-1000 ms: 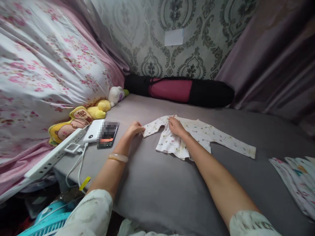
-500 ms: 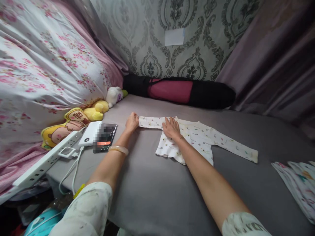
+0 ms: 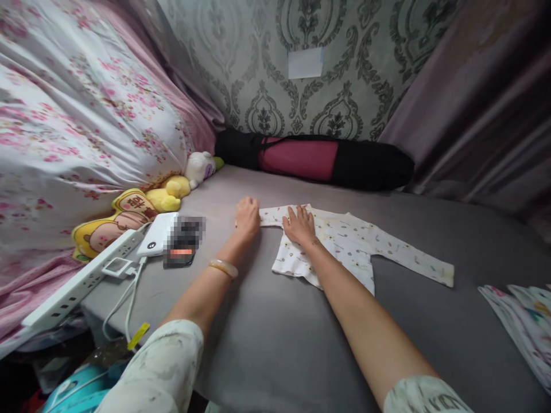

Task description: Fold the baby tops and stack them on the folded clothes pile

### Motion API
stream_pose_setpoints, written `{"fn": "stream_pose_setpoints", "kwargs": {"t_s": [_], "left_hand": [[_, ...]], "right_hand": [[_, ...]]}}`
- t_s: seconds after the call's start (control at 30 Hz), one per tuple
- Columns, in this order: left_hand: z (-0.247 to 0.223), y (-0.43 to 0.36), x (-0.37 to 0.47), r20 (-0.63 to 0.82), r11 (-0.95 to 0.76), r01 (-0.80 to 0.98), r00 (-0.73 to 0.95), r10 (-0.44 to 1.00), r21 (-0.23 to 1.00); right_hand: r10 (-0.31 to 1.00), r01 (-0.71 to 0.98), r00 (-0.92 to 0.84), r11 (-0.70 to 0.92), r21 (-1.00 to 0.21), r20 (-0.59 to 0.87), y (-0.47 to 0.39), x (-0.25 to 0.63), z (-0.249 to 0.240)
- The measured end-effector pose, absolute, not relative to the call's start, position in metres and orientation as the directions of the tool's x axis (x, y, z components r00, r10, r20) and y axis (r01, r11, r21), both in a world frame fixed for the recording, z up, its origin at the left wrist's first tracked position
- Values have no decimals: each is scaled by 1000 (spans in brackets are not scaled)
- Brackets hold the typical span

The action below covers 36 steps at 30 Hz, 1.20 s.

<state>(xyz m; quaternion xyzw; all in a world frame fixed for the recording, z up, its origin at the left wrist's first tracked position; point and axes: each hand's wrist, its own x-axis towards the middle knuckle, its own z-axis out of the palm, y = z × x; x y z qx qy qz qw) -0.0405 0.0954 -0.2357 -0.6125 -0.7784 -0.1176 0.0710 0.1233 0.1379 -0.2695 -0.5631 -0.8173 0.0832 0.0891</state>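
A small white long-sleeved shirt [image 3: 340,241] with a scattered print lies spread on the grey sheet. Its sleeve on the right stretches out flat toward the lower right. My left hand [image 3: 247,217] is closed around the sleeve on the left, near its end, and covers most of that part; a sliver of white shows at the hand's left edge. My right hand [image 3: 300,225] rests flat on the shirt where this sleeve joins the body, fingers spread and pressing on the cloth.
Left of the shirt are a phone [image 3: 183,258], a white power bank [image 3: 157,234] and a power strip [image 3: 81,278] with cables. Plush toys [image 3: 166,195] line the floral cloth. A black and pink long bag [image 3: 301,159] lies along the wall. Folded clothes [image 3: 523,327] sit at the right.
My left hand has slid right along the sleeve, closer to my right hand, and covers more of it. The right hand stays in place on the shirt.
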Motion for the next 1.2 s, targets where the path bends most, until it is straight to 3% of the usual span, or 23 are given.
{"fn": "stream_pose_setpoints", "kwargs": {"t_s": [0.1,0.27,0.6,0.8,0.9,1.0,1.13,1.2], "left_hand": [[-245,102,-9,143,1,981,-29,989,195],[-271,104,12,174,-77,959,29,984,272],[-279,98,-58,105,57,981,-78,991,183],[-277,88,-87,226,164,970,-203,953,180],[-273,81,-81,351,140,976,-192,916,170],[-264,68,-68,395,118,976,-184,900,186],[-252,44,-46,331,181,953,-257,908,243],[-248,31,-36,237,199,940,-268,934,278]], "right_hand": [[935,907,-350,354,-227,59,138,123,-271],[933,906,-354,360,-223,67,139,124,-271],[930,902,-361,368,-228,72,139,124,-271],[930,894,-362,367,-257,66,137,125,-269],[919,854,-392,376,-360,29,139,128,-262],[927,751,-374,324,-575,35,141,145,-248],[971,593,-180,235,-770,158,129,200,-234],[987,555,-100,161,-816,127,113,236,-231]]}}
